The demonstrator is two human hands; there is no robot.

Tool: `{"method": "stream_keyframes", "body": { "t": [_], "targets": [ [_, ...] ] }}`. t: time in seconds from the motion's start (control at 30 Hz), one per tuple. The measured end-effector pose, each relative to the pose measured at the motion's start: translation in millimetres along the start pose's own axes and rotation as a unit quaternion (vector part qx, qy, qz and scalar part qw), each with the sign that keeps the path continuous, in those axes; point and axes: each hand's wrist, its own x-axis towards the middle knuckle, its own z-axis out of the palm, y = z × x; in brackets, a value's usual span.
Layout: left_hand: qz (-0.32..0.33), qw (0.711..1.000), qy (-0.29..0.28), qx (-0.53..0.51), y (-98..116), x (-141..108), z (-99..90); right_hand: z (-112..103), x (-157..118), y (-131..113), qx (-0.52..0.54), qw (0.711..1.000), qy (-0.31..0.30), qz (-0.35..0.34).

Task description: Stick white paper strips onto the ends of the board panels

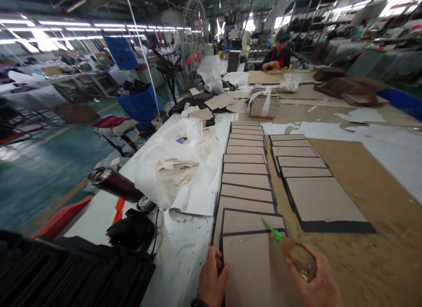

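My right grip (313, 272) was curled around the glue bottle (301, 259), its green tip over the tan boards (252, 221). My left grip (215, 272), partly closed, touched the nearest board's left edge.

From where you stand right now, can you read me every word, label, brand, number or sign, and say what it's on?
"SA" (possibly "5A"): on the clear plastic bag near the fan.
Too small to read: the print on the white booklet.
Too blurred to read: the blue-and-yellow label at the nearer plastic bag.
I can make out no other text.
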Motion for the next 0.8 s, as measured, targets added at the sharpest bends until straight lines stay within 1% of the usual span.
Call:
{"method": "stream_keyframes", "body": {
  "t": [0.13, 0.3, 0.4, 0.5, 0.57, 0.67, 0.73, 0.8],
  "targets": [
    [0.007, 1.000, 0.002, 0.004, 0, 1, -1.0, -11, 0, -1, -0.003, 0.999, 0.030, 0.033],
    [0.007, 1.000, -0.003, 0.002, 1, 2, -2.1, -17, -1, 1, -0.012, 0.998, 0.054, 0.040],
    [0.006, 1.000, -0.006, 0.008, 2, 1, -2.4, -15, -2, 6, -0.009, 0.996, 0.062, 0.056],
    [0.006, 1.000, -0.008, 0.015, 3, 1, -2.2, -3, -3, 2, 0.009, 0.997, 0.032, 0.071],
    [0.008, 1.000, -0.005, 0.015, 3, 2, -2.0, 10, -6, -13, 0.045, 0.997, 0.004, 0.063],
    [0.016, 1.000, 0.007, 0.004, 2, 2, -2.0, 31, -14, -50, 0.124, 0.990, -0.046, 0.041],
    [0.015, 1.000, 0.016, -0.022, 0, 3, -2.5, 40, -19, -73, 0.179, 0.979, -0.088, 0.044],
    [-0.007, 0.998, 0.008, -0.070, -2, 3, -3.3, 43, -24, -88, 0.243, 0.963, -0.103, 0.055]
  ]
}}
